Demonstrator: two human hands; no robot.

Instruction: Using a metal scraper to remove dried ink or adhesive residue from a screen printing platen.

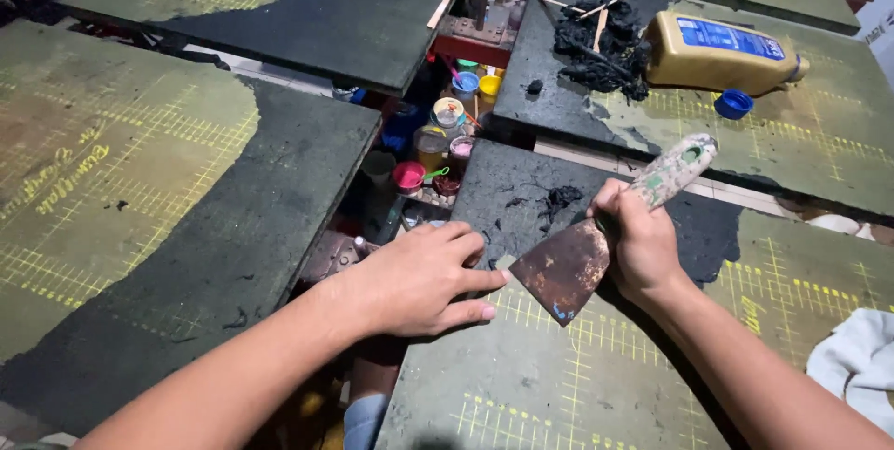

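Head view looks down on a green gridded printing board [596,385], its upper part coated in black residue; the right hand [641,247] is closed around the paint-spattered handle of a scraper [596,245], whose long axis runs from upper right down to lower left, the rusty blade resting on the board; the left hand [419,278] lies flat and open on the board's left edge, fingertips just beside the blade, holding nothing; black scrapings [557,198] sit just above the blade; farther beyond the board lie a tan bottle [722,54] on its side, a blue cap [734,103] and small paint jars [447,133]; a white cloth [857,361] lies at the right.
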